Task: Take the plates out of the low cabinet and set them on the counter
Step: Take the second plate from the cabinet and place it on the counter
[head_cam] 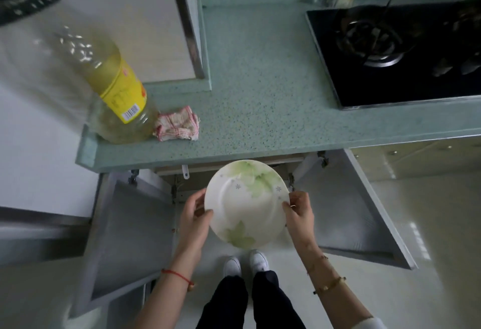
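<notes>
A white plate with green leaf prints is held level in front of the low cabinet, just below the counter's front edge. My left hand grips its left rim and my right hand grips its right rim. The speckled green counter runs across the view above the plate. Both cabinet doors stand open, the left door and the right door. The cabinet's inside is hidden by the plate and the counter edge.
A large oil bottle with a yellow label stands at the counter's left end, a checked rag beside it. A black gas hob fills the counter's right part. My feet in white shoes stand between the open doors.
</notes>
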Motion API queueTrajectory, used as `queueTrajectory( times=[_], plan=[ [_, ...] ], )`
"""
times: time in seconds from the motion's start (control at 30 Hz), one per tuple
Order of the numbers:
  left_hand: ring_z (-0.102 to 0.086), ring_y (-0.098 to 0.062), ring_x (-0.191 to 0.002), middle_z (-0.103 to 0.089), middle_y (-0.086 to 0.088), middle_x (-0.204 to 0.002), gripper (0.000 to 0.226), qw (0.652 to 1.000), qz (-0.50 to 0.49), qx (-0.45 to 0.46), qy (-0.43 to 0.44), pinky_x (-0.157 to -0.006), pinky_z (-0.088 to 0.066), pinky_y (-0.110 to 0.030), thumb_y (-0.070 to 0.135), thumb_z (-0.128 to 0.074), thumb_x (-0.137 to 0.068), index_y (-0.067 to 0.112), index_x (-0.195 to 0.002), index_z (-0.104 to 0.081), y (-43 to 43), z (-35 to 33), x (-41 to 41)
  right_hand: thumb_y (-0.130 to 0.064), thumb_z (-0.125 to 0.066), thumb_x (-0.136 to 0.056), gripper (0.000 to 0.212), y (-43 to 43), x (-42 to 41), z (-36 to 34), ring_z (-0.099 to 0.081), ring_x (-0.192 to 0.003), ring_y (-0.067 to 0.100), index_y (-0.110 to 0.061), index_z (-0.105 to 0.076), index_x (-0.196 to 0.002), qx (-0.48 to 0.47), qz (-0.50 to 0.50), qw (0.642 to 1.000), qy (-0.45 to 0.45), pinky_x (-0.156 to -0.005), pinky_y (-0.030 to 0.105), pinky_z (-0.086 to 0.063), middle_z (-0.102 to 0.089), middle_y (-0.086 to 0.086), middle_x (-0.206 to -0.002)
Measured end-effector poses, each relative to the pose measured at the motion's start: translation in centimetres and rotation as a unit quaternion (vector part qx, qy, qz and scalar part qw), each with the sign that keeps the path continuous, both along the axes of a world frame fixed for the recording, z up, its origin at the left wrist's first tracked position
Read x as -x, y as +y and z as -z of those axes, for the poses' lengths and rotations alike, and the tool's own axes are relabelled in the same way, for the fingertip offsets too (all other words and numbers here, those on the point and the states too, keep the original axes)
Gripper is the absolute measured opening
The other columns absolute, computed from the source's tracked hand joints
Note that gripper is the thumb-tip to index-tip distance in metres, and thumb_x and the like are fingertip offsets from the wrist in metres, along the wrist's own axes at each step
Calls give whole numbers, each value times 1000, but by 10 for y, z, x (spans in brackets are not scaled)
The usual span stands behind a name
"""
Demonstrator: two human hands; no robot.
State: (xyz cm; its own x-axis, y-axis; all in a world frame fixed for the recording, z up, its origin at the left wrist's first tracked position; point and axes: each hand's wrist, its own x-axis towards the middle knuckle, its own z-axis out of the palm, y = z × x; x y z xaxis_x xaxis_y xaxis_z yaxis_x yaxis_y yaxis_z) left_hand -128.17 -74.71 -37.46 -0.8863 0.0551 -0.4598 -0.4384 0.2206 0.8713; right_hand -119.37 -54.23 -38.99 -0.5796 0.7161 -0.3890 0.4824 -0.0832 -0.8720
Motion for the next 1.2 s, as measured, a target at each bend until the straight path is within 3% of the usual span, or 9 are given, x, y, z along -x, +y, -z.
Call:
queueTrajectory(
  times=[0.13, 0.23, 0.3, 0.4, 0.53, 0.63, 0.77, 0.93, 1.2],
  plan=[
    [-62, 9, -94, -67, 9, -113, 54, 999, 33, -20, 28, -72, -48, -10, -11, -59, -80, 31, -113, -62, 4, -51, 4, -5, -57, -84, 25, -1, -11, -48, -56, -70, 17, -29, -51, -85, 3, 34, 999, 32, -62, 32, -45, -60, -6, -81],
    [-63, -3, -103, -68, 8, -114, 55, 996, 66, -43, 36, -85, -50, -23, -12, -58, -81, 37, -106, -63, 9, -83, 7, -18, -57, -77, 17, 3, -20, -85, -55, -67, 14, -33, -52, -80, 10, 63, 996, 55, -60, 34, -46, -61, -9, -79],
    [-63, -11, -108, -68, 5, -116, 53, 993, 96, -62, 37, -91, -48, -28, -13, -57, -82, 30, -112, -62, 16, -98, 9, -20, -56, -75, 15, 5, -30, -104, -52, -65, 16, -34, -53, -78, 23, 80, 993, 79, -55, 34, -44, -59, -5, -77],
    [-62, -10, -108, -67, 4, -117, 49, 985, 142, -81, 47, -86, -48, -26, -10, -58, -83, 25, -118, -60, 33, -123, 9, -13, -56, -78, 16, 15, -50, -133, -52, -64, 12, -27, -54, -82, 20, 113, 986, 117, -48, 27, -44, -58, -2, -80],
    [-61, -9, -105, -66, 7, -112, 45, 967, 228, -101, 59, -78, -48, -21, -5, -59, -82, 29, -111, -62, 66, -152, 0, 5, -54, -84, 25, 27, -89, -163, -51, -54, 8, -20, -52, -83, 6, 169, 974, 150, -43, 21, -41, -56, -4, -76],
    [-62, -13, -107, -67, 6, -111, 42, 952, 283, -107, 56, -78, -50, -23, 1, -62, -77, 28, -110, -62, 99, -173, -17, 7, -54, -86, 24, 39, -126, -186, -50, -52, 1, -17, -54, -85, -9, 219, 962, 164, -43, 15, -39, -56, -3, -75],
    [-65, -15, -104, -70, 6, -108, 42, 928, 352, -116, 41, -86, -56, -35, 12, -61, -66, 34, -102, -64, 148, -196, -50, 5, -55, -86, 19, 56, -180, -208, -51, -63, 14, -15, -55, -87, -25, 300, 937, 180, -47, 25, -39, -58, 4, -82],
    [-68, -14, -103, -73, 6, -105, 42, 887, 442, -128, 31, -76, -56, -24, 13, -63, -66, 34, -102, -65, 220, -216, -111, 3, -56, -86, 14, 83, -260, -229, -51, -62, 17, -10, -55, -90, -48, 390, 897, 205, -47, 28, -40, -59, 7, -82],
    [-65, -21, -108, -71, 0, -111, 44, 845, 509, -166, 4, -81, -54, -31, -6, -57, -82, 31, -104, -66, 330, -233, -232, 4, -55, -88, 15, 145, -388, -254, -50, -65, 17, -10, -54, -92, -71, 468, 853, 222, -44, 25, -39, -56, 4, -81]
  ],
)
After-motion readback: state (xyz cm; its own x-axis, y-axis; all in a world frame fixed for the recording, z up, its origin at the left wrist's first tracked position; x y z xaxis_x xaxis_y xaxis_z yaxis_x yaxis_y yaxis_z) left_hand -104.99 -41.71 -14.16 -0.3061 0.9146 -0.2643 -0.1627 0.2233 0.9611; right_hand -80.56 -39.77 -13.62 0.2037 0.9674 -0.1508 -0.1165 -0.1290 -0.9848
